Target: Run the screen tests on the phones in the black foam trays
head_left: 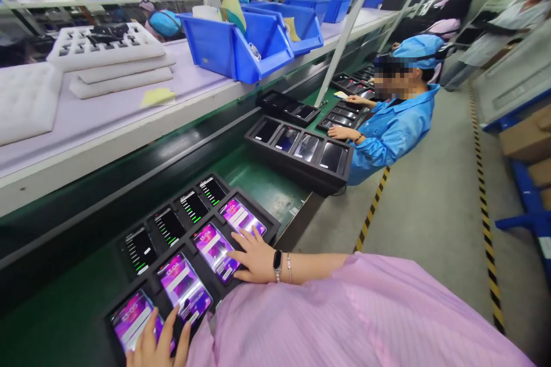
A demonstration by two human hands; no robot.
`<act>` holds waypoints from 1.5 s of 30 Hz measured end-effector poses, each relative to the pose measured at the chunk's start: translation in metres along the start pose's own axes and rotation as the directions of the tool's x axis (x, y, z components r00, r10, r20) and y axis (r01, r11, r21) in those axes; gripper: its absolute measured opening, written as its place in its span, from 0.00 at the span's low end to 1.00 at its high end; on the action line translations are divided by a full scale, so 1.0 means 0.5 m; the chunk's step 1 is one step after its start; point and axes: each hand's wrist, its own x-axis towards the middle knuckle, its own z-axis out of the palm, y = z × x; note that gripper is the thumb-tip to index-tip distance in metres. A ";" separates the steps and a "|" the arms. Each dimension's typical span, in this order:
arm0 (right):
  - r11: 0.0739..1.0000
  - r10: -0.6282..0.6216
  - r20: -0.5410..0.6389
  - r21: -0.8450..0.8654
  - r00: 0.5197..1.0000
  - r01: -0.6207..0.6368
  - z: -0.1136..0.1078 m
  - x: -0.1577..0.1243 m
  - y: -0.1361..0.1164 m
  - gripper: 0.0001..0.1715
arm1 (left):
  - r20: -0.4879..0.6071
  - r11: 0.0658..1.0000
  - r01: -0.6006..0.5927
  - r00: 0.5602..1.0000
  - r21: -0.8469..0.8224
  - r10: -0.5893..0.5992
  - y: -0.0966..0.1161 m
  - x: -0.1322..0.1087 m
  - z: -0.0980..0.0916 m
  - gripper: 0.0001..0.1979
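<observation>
A black tray (275, 221) on the green belt holds two rows of phones. The near row shows purple lock screens (183, 287); the far row shows black screens with white and green text (167, 226). My right hand (253, 255), with a watch and a bracelet on the wrist, lies flat with fingers spread across the two right-most purple phones (241, 217). My left hand (157, 344) is at the bottom edge, fingers stretched up and touching the left-most purple phone (129, 318) and its neighbour. Neither hand holds anything.
A second black tray of dark phones (301, 152) lies further along the belt. A co-worker in a blue coat and cap (396, 126) handles more trays there. The shelf above carries blue bins (241, 43), white foam trays (103, 46) and a yellow slip (157, 96).
</observation>
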 end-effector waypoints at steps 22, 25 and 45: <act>0.985 -0.127 -0.306 -0.151 0.943 0.084 -0.067 0.143 0.023 0.37 | -0.152 0.985 0.148 0.975 -0.091 -0.161 0.016 0.143 -0.125 0.27; 0.974 -0.198 -0.318 -0.170 0.927 0.149 -0.051 0.100 0.031 0.34 | -0.163 0.988 0.103 0.979 -0.115 -0.122 0.027 0.084 -0.112 0.28; 0.956 -0.030 0.062 -0.289 0.998 0.047 -0.042 0.059 -0.002 0.30 | 0.308 0.981 0.186 0.938 -0.057 -0.160 0.085 0.046 -0.151 0.24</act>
